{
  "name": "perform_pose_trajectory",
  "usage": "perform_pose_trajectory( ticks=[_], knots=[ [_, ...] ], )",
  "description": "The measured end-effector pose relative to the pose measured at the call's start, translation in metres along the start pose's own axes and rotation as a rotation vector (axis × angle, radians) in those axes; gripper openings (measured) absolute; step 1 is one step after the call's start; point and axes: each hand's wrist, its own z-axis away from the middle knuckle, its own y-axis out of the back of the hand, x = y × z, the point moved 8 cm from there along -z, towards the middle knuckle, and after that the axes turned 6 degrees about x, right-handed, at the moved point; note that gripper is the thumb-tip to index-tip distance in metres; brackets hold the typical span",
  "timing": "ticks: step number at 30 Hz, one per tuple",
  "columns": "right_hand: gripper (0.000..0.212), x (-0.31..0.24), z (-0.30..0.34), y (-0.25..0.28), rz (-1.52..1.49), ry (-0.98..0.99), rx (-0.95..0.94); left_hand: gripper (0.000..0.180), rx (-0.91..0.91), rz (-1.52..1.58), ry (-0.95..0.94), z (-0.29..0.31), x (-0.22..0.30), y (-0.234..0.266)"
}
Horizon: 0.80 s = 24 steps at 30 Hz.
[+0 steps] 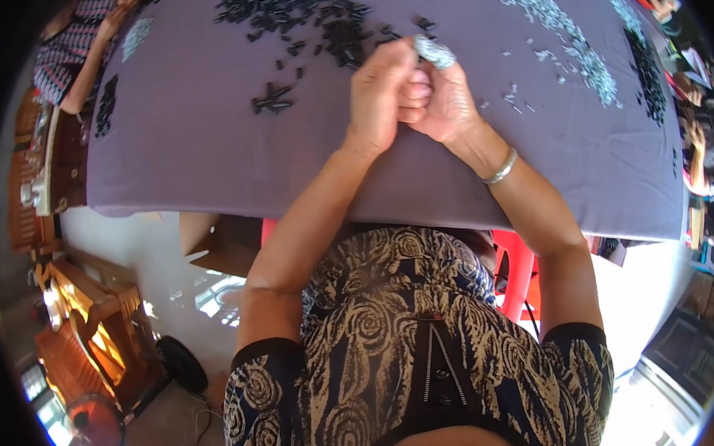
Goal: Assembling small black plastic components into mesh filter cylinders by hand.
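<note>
My left hand (380,96) and my right hand (448,105) are pressed together above the purple-grey tablecloth (232,157). Both have their fingers curled closed. Whatever they pinch is hidden or too small to name. A whitish, speckled wrap (435,52) seems to cover my right thumb's tip. Just beyond and left of the hands spreads a pile of small black tube-like pieces (293,4). A little cluster of black pieces (272,98) lies left of my left hand. Off to the right are scattered small silvery pieces (565,34).
More black pieces (646,74) lie by the table's right edge, and another black strip (106,107) by its left. People sit at both sides; one bare arm (86,67) rests at the far left. A red plastic stool (519,271) stands under the near edge.
</note>
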Motion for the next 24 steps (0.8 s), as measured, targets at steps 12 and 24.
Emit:
perform_pose_trajectory(
  ticks=[12,24],
  knots=[
    [0.047,-0.012,0.007,-0.011,0.331,0.078,-0.13,0.013,0.149,-0.98,-0.828,0.032,0.098,0.052],
    [0.054,-0.044,0.008,0.009,0.673,0.298,0.157,0.01,0.364,-1.346,-0.83,0.025,0.136,0.136]
  ],
)
